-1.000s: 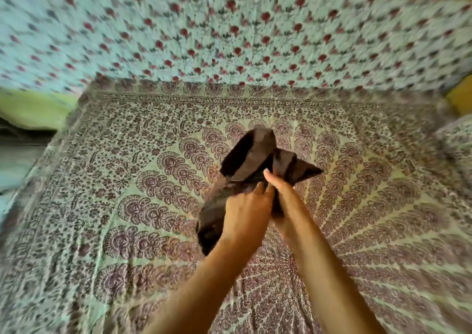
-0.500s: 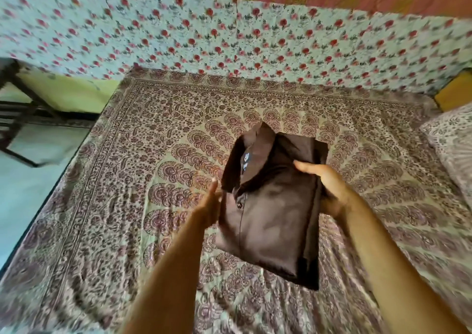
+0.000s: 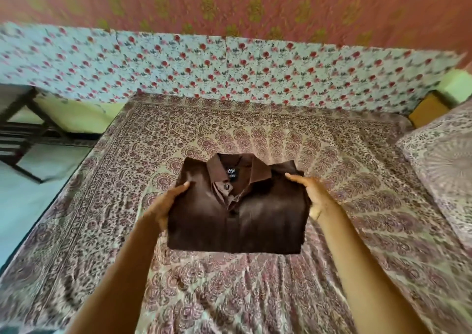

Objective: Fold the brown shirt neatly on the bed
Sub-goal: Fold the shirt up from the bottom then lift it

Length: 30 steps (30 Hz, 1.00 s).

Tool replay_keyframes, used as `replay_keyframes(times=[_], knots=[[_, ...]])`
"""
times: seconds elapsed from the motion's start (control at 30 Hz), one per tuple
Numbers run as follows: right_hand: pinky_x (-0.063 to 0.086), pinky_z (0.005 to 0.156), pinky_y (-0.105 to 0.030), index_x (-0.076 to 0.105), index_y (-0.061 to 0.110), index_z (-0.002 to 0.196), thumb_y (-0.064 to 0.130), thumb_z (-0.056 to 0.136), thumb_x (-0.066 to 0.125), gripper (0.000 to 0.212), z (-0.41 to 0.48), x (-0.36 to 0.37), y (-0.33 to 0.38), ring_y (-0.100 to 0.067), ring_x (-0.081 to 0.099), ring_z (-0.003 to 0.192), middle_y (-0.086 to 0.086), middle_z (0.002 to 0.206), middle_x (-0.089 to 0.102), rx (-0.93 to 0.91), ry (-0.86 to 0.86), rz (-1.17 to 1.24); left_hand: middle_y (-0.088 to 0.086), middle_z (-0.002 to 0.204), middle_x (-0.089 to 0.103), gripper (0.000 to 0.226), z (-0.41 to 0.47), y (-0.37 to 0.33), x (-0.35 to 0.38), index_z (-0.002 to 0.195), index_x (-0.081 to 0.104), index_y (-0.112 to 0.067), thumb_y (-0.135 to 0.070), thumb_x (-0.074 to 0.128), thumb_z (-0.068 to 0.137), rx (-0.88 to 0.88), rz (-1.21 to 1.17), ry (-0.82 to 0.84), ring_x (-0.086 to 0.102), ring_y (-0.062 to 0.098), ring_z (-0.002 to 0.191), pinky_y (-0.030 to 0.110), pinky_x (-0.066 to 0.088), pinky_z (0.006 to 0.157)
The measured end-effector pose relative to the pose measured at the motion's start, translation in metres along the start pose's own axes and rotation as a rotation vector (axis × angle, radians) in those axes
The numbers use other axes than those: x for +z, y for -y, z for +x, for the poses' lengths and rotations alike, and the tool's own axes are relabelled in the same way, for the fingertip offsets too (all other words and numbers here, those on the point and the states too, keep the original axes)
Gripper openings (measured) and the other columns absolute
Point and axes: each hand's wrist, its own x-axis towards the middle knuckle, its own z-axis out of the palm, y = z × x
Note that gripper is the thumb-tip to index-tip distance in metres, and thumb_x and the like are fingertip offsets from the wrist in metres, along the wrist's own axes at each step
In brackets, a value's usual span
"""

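Above the bed (image 3: 332, 269), left hand (image 3: 163, 206) at nine and right hand (image 3: 315, 195) at three o'clock clasp the folded brown shirt (image 3: 237, 218), keeping it flat.

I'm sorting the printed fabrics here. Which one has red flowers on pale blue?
The floral cloth standing along the far side of the bed. The bedsheet and pillow carry maroon paisley on cream; the brown shirt is plain.

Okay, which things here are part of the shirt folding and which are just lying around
Part of the job: brown shirt, left hand, right hand, bed.
Just lying about: pillow, dark wooden frame beside the bed.
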Motion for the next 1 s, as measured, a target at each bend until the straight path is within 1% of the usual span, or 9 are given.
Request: replay_keyframes(times=[0.07,0.17,0.33,0.47,0.57,0.63,0.8,0.87,1.0], knots=[[0.057,0.058,-0.026,0.073,0.008,0.088,0.021,0.082,0.064,0.017,0.0,-0.002,-0.01,-0.02,0.07,0.066,-0.009,0.078,0.073,-0.078,0.0,0.003,0.009,0.068,0.072,0.024,-0.011,-0.006,0.008,0.095,0.064,-0.005,-0.024,0.05,0.094,0.063,0.005,-0.051,0.069,0.019,0.057,0.03,0.057,0.05],[0.057,0.066,-0.029,0.059,0.018,0.117,0.04,0.057,0.082,0.067,-0.004,-0.001,-0.025,-0.022,0.068,0.09,-0.008,0.108,0.068,-0.286,0.011,-0.068,0.006,0.072,0.073,0.029,-0.034,-0.009,0.01,0.12,0.055,-0.011,-0.024,0.047,0.096,0.192,-0.034,-0.111,0.07,0.017,0.062,0.028,0.056,0.051],[0.044,0.096,-0.03,0.03,0.025,0.143,0.023,0.089,0.059,0.062,-0.006,0.032,-0.043,-0.017,0.044,0.128,-0.001,0.146,0.037,-0.574,0.061,-0.285,0.0,0.08,0.074,0.03,-0.08,-0.005,-0.013,0.127,0.051,-0.017,-0.022,0.046,0.097,0.34,-0.021,-0.254,0.07,0.013,0.065,0.025,0.056,0.052],[0.037,0.091,-0.004,0.03,0.021,0.142,0.013,0.093,0.053,0.055,-0.016,0.086,-0.054,-0.006,0.033,0.13,0.006,0.146,0.031,-0.696,0.174,-0.348,0.012,0.123,0.06,0.039,-0.119,-0.001,-0.058,0.133,0.047,-0.019,-0.013,0.048,0.095,0.477,-0.051,-0.401,0.066,0.02,0.085,0.029,0.059,0.065],[0.034,0.1,-0.011,0.036,0.024,0.139,0.014,0.093,0.053,0.05,-0.021,0.133,-0.069,-0.006,0.033,0.133,0.005,0.147,0.034,-0.724,0.247,-0.372,0.012,0.137,0.049,0.056,-0.147,-0.001,-0.102,0.138,0.039,-0.025,0.006,0.043,0.092,0.642,-0.006,-0.484,0.056,0.032,0.111,0.038,0.052,0.086],[0.032,0.098,-0.008,0.035,0.025,0.139,0.016,0.094,0.053,0.05,-0.027,0.167,-0.083,-0.002,0.031,0.132,0.008,0.146,0.034,-0.754,0.277,-0.382,0.017,0.132,0.051,0.063,-0.166,0.0,-0.133,0.135,0.039,-0.028,0.014,0.039,0.088,0.735,0.031,-0.493,0.056,0.035,0.108,0.036,0.055,0.081],[0.04,0.106,-0.031,0.056,0.031,0.119,0.016,0.093,0.054,0.031,-0.033,0.258,-0.135,0.009,0.046,0.118,0.011,0.129,0.054,-0.722,0.332,-0.374,0.015,0.135,0.05,0.065,-0.205,0.003,-0.228,0.11,0.061,-0.032,0.021,0.038,0.081,0.853,0.129,-0.529,0.047,0.032,0.126,0.045,0.041,0.103],[0.039,0.107,-0.044,0.058,0.037,0.116,0.019,0.092,0.055,0.03,-0.04,0.296,-0.164,-0.005,0.047,0.124,0.01,0.131,0.054,-0.661,0.345,-0.349,0.012,0.127,0.057,0.06,-0.223,0.002,-0.271,0.108,0.06,-0.031,0.02,0.038,0.084,0.816,0.143,-0.539,0.055,0.025,0.115,0.038,0.047,0.094],[0.038,0.107,-0.046,0.049,0.041,0.123,0.022,0.092,0.055,0.037,-0.053,0.356,-0.222,-0.014,0.04,0.132,0.003,0.143,0.044,-0.564,0.305,-0.325,0.008,0.112,0.059,0.05,-0.246,0.004,-0.344,0.094,0.061,-0.029,0.016,0.041,0.087,0.737,0.18,-0.59,0.057,0.018,0.095,0.021,0.05,0.071]])
